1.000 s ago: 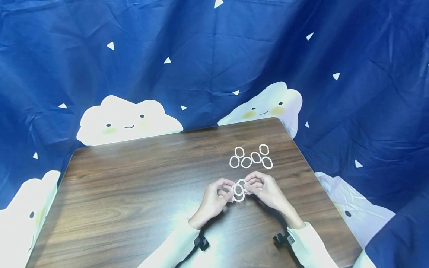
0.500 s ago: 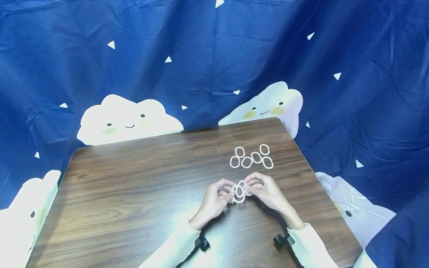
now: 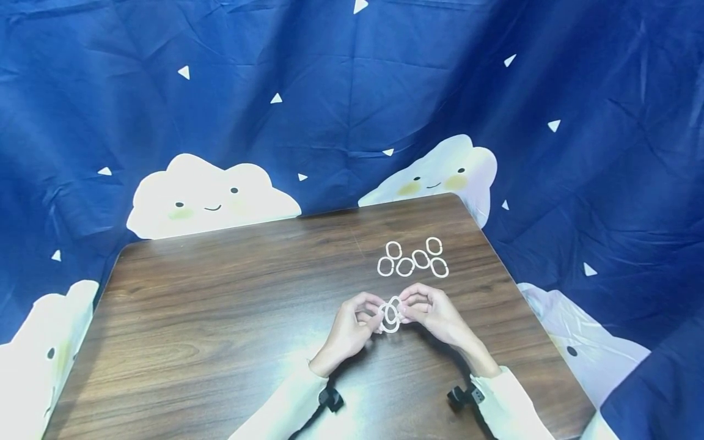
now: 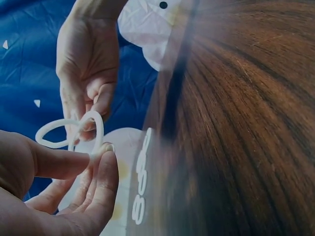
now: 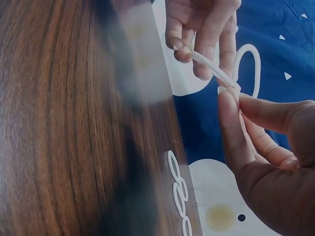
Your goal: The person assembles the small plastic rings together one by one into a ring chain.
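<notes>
Above the table, in the head view, my left hand [image 3: 354, 324] pinches one white oval ring [image 3: 391, 330] between thumb and fingers. My right hand [image 3: 437, 313] pinches a second white ring [image 3: 395, 299] by its right side. From the head the two rings overlap and cross. In the left wrist view the left hand's ring [image 4: 98, 129] stands nearly upright, and the other ring [image 4: 44, 130] crosses it. The right wrist view shows the right hand's fingertips [image 5: 228, 93] right at the crossing, hiding part of it. Whether the rings are linked I cannot tell.
Several loose white oval rings [image 3: 420, 259] lie in a cluster on the brown wooden table [image 3: 236, 305], just beyond the hands. A blue curtain [image 3: 330, 91] with clouds and triangles hangs behind the table. Each wrist carries a small black camera [image 3: 331, 399].
Both hands keep their grip and stay almost in place. The right hand has shifted very slightly left, and the held rings have turned a little against each other. The loose rings lie as before.
</notes>
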`<state>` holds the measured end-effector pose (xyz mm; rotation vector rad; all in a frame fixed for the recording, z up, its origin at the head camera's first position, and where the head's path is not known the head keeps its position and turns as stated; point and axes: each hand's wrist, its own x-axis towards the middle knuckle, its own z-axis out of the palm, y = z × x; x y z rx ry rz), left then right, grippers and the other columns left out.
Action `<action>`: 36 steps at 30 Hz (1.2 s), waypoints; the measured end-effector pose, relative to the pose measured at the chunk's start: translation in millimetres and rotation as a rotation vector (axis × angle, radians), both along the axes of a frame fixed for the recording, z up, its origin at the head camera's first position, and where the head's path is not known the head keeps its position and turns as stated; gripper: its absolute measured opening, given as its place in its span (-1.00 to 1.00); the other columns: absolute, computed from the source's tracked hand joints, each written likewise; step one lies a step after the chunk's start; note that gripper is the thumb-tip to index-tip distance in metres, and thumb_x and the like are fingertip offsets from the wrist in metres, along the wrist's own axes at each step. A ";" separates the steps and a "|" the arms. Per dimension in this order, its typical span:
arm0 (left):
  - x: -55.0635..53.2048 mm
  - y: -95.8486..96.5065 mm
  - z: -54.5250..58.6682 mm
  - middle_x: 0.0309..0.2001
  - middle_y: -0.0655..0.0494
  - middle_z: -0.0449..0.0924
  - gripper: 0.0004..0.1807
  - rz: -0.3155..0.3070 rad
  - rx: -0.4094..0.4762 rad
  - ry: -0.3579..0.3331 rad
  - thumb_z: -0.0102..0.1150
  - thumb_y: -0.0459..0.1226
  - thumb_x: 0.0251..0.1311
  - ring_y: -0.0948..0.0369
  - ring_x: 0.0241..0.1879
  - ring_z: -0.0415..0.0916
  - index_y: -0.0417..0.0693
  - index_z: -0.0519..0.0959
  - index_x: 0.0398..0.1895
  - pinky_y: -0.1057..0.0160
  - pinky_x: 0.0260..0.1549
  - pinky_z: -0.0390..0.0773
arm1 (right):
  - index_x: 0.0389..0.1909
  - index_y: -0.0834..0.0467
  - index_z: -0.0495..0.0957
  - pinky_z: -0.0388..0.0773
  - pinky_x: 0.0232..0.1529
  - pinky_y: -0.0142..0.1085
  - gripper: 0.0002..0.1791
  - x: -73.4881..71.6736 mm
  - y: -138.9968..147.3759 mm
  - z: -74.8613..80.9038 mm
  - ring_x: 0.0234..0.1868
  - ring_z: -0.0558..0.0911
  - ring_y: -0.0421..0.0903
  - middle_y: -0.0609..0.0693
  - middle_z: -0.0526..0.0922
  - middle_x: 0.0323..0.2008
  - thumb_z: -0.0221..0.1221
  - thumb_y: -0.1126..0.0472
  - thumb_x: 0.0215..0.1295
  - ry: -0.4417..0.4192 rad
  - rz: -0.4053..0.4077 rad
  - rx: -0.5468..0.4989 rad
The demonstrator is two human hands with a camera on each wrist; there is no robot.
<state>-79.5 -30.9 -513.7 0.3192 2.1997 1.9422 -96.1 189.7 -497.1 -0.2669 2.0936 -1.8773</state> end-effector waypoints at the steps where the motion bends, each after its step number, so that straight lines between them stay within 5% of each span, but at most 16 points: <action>1: -0.1 0.0 0.3 -0.18 -0.41 0.70 -0.77 0.001 -0.001 0.001 0.25 -0.53 0.30 -0.30 -0.39 0.72 -0.24 0.64 -0.01 -0.19 -0.37 0.77 | 0.04 0.55 0.46 0.84 -0.07 -0.23 -0.66 0.1 -0.3 -0.3 -0.25 0.78 -0.21 0.36 0.67 -0.15 0.27 0.44 0.36 0.002 0.002 -0.004; 10: -1.7 5.5 3.5 -0.18 -0.30 0.72 -0.72 -0.013 0.017 0.018 0.25 -0.56 0.26 0.00 -0.41 0.74 -0.26 0.64 0.02 -0.17 -0.28 0.79 | 0.02 0.50 0.49 0.82 -0.12 -0.32 -0.71 0.0 -2.7 -4.4 -0.24 0.77 -0.23 0.37 0.66 -0.14 0.24 0.49 0.32 0.028 0.001 0.024; 15: -0.6 4.1 4.0 -0.19 -0.21 0.73 -0.72 0.005 -0.048 0.031 0.27 -0.50 0.28 -0.18 -0.38 0.74 -0.18 0.68 0.04 -0.08 -0.40 0.80 | 0.02 0.48 0.51 0.82 -0.11 -0.31 -0.71 -1.3 -1.9 -6.0 -0.25 0.76 -0.23 0.41 0.66 -0.13 0.25 0.48 0.32 0.043 -0.014 0.038; 21: 0.1 -1.0 3.6 -0.17 -0.17 0.75 -0.75 0.000 -0.142 0.051 0.29 -0.45 0.31 -0.19 -0.35 0.74 -0.13 0.71 0.02 0.29 -0.57 0.74 | 0.00 0.46 0.54 0.83 -0.14 -0.26 -0.73 -2.9 3.3 -7.3 -0.27 0.79 -0.10 0.42 0.69 -0.18 0.28 0.40 0.37 0.069 -0.039 0.079; 28: 1.3 -2.3 -4.1 -0.18 -0.28 0.75 -0.82 -0.047 -0.147 -0.002 0.27 -0.43 0.35 -0.24 -0.42 0.71 -0.21 0.70 -0.02 -0.05 -0.60 0.77 | -0.05 0.40 0.59 0.83 -0.20 -0.22 -0.78 -3.0 3.6 -7.2 -0.32 0.78 -0.09 0.47 0.69 -0.20 0.30 0.38 0.37 0.106 -0.062 0.148; 36: 5.5 -4.4 -14.7 -0.26 -0.12 0.77 -0.89 -0.066 -0.251 0.042 0.27 -0.42 0.33 0.12 -0.42 0.72 -0.16 0.71 -0.14 0.44 -0.56 0.67 | -0.09 0.34 0.64 0.79 -0.27 -0.27 -0.80 0.7 2.0 -9.1 -0.33 0.77 -0.10 0.34 0.76 -0.25 0.34 0.34 0.35 0.109 -0.054 0.233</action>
